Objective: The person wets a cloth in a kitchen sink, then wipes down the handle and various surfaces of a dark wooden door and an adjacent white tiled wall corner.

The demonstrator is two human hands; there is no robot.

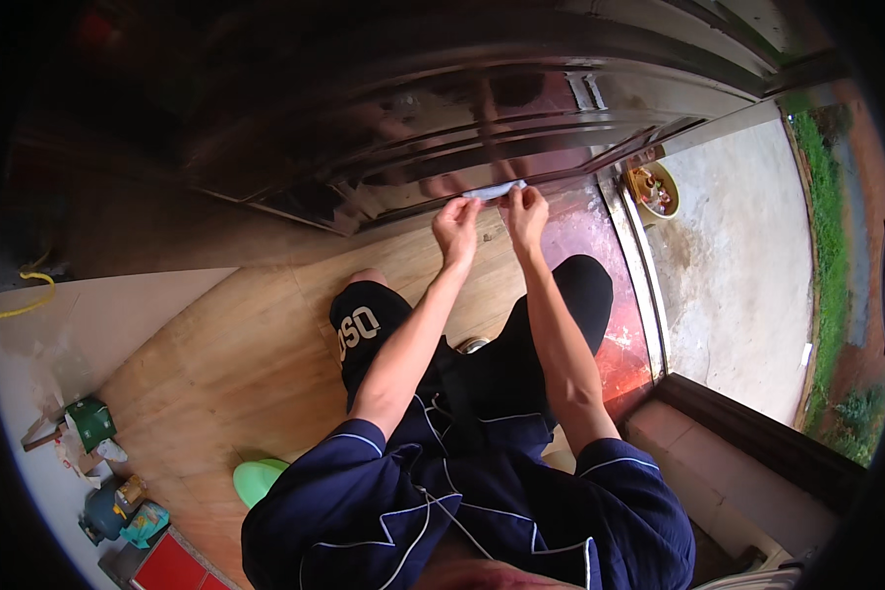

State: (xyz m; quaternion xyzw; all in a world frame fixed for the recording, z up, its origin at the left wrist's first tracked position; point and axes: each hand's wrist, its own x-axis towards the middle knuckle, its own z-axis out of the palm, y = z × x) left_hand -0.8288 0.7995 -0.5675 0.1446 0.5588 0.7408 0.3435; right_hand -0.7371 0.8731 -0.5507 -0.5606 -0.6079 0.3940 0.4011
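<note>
A narrow folded strip of pale bluish-white material, seemingly cloth, spans the gap between my hands along the lower edge of a dark glossy door. My left hand pinches its left end between thumb and fingers. At the other end, my right hand grips it the same way. Both hands are held close together in front of my knees, and the door's surface reflects them. Whether the strip touches the door cannot be told.
Right of the door, a metal threshold borders concrete ground with a bin of litter. A green plastic basin is behind my left side. A blue gas cylinder and bags stand by the left wall.
</note>
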